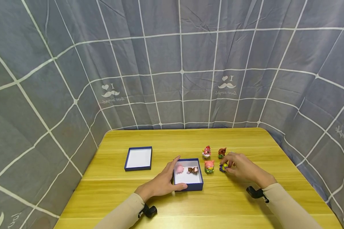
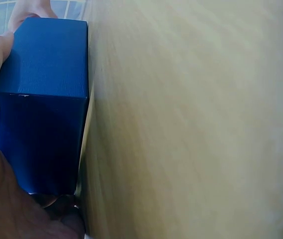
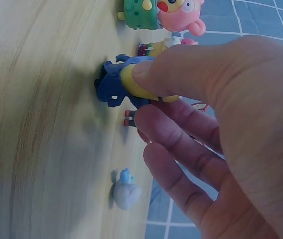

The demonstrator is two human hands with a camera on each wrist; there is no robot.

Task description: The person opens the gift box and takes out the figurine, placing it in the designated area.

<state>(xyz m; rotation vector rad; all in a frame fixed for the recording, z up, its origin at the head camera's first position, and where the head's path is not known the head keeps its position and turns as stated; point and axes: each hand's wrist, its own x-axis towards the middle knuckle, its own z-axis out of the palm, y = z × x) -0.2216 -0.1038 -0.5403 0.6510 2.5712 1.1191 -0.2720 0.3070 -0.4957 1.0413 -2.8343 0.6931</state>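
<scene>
My left hand [image 1: 164,179] holds an open dark blue box [image 1: 195,187] at its left side, the fingers along the wall and the thumb at the near edge. A pink figurine [image 1: 180,169] and a brown one [image 1: 193,170] lie inside on the white bottom. In the left wrist view the box's blue outer walls [image 2: 51,59] show beside the thumb. My right hand [image 1: 242,167] pinches a blue-and-yellow figurine [image 3: 131,82] between thumb and fingers. It tilts just above or at the table; contact is unclear.
A pink-headed figurine [image 1: 209,166] in green stands right of the box. Behind it are a red-and-white figurine [image 1: 206,152] and a dark red one [image 1: 222,152]. A small whitish figurine [image 3: 126,194] stands beyond my right hand. The white-lined lid [image 1: 138,158] lies at left.
</scene>
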